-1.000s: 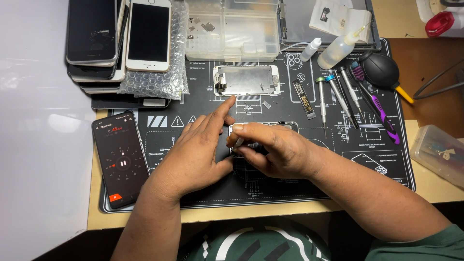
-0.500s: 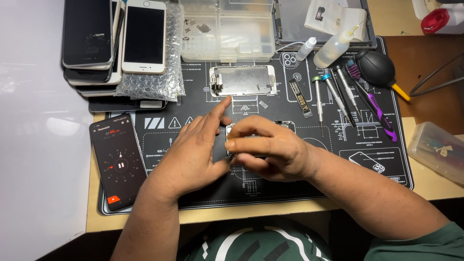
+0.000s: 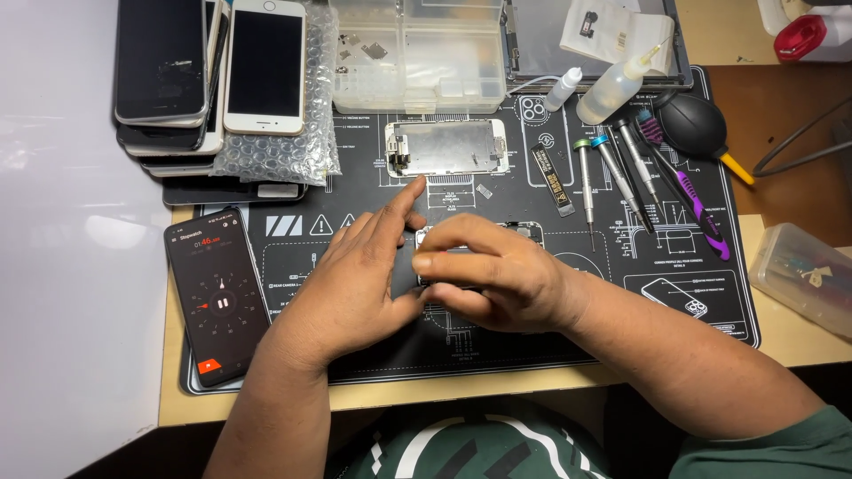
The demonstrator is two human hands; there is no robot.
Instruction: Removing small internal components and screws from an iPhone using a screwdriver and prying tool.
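since a second ago the two hands have barely shifted: both stay bunched over the same small phone body [image 3: 444, 257] at the middle of the black repair mat [image 3: 674, 302], the right one having crept a little further over it. the left hand [image 3: 355, 284] lies flat against the phone's left side, forefinger stretched out toward the far edge of the mat, thumb tucked below. the right hand [image 3: 497, 275] is curled over the top of the phone, fingers clasping its near edge. most of the phone is hidden under the two hands; only a strip of its grey frame and a dark patch between the thumbs show, so what the fingertips press on cannot be made out.

just beyond the forefinger lies a detached screen panel [image 3: 448, 147], metal back up. along the mat's right side are several screwdrivers [image 3: 612, 173], a purple-handled brush [image 3: 688, 191] and a black air blower [image 3: 697, 124], close together. two small squeeze bottles [image 3: 612, 84] lie near the mat's far edge. a clear parts box [image 3: 417, 44] sits at the far edge of the worktop, cut off by the picture's top. at the far left corner a stack of phones [image 3: 213, 80] rests partly on bubble wrap [image 3: 284, 155]. a black phone showing a stopwatch [image 3: 217, 293] lies on the mat's left edge. a clear plastic tub [image 3: 803, 275] at the right edge is partly cut off.
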